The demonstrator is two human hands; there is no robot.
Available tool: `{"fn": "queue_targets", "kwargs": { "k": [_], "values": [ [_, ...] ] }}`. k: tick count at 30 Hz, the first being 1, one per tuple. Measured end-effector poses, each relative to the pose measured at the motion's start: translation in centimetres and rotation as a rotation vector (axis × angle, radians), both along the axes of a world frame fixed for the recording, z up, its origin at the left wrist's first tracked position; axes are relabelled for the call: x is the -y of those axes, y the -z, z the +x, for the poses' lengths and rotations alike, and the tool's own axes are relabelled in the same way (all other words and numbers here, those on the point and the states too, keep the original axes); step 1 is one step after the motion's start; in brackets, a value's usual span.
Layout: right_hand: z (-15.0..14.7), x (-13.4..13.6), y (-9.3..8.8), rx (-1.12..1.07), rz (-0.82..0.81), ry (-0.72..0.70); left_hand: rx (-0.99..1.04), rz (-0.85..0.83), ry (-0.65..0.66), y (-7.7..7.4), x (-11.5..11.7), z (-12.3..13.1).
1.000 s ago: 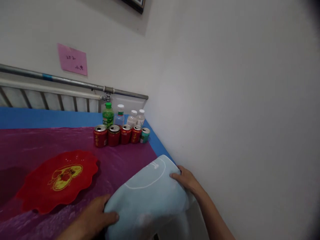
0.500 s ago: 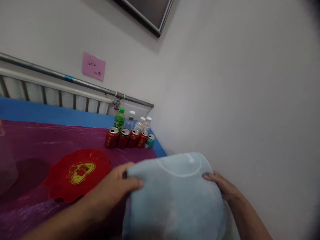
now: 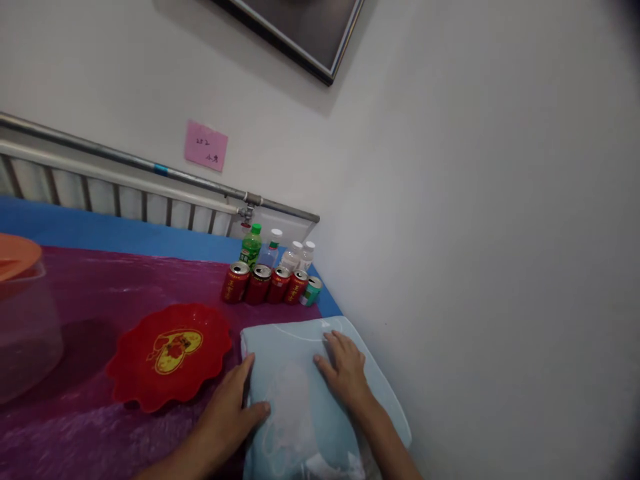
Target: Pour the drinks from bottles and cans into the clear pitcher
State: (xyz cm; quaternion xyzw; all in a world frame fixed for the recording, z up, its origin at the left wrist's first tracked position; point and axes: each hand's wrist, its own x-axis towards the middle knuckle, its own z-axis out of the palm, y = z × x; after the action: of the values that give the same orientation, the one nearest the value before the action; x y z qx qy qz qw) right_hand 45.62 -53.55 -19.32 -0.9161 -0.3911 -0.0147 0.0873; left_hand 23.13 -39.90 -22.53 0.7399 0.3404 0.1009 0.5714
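Note:
A light blue folded cloth [image 3: 295,353] lies flat on the purple table cover, close to the wall corner. My right hand [image 3: 345,370] rests on top of it with fingers stretched flat, open. My left hand [image 3: 233,410] lies at the cloth's left edge, fingers on the purple cover and thumb pressed onto the cloth, holding nothing. A red scalloped plate [image 3: 167,353] with a yellow heart picture sits just left of the cloth.
Several red cans [image 3: 265,285] and a teal can stand in a row at the back, with a green bottle [image 3: 251,245] and clear bottles behind them. A clear tub with an orange lid [image 3: 20,313] is at the left. A white wall [image 3: 475,267] runs along the right.
The cloth was held up in both hands; now it lies flat on the table. My right hand moved from its edge onto its top, and my left hand dropped beside it.

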Motion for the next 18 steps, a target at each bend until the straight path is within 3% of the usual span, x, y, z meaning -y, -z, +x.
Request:
{"fn": "queue_targets", "kwargs": {
  "k": [3,7,15,18],
  "values": [
    [-0.9,-0.4,2.2,0.039,-0.035,-0.042,-0.102,0.093,0.016,-0.4,0.1,0.8],
    [-0.8,0.1,3.5,0.072,-0.086,0.009,-0.208,0.102,0.05,-1.2,0.5,1.3],
    [-0.1,0.8,3.8,0.109,-0.096,0.011,-0.17,0.097,0.155,-1.3,0.6,-0.5],
    [-1.3,-0.4,3.0,0.128,-0.098,0.039,-0.131,0.146,0.324,-0.4,0.2,-2.5]
  ]
}}
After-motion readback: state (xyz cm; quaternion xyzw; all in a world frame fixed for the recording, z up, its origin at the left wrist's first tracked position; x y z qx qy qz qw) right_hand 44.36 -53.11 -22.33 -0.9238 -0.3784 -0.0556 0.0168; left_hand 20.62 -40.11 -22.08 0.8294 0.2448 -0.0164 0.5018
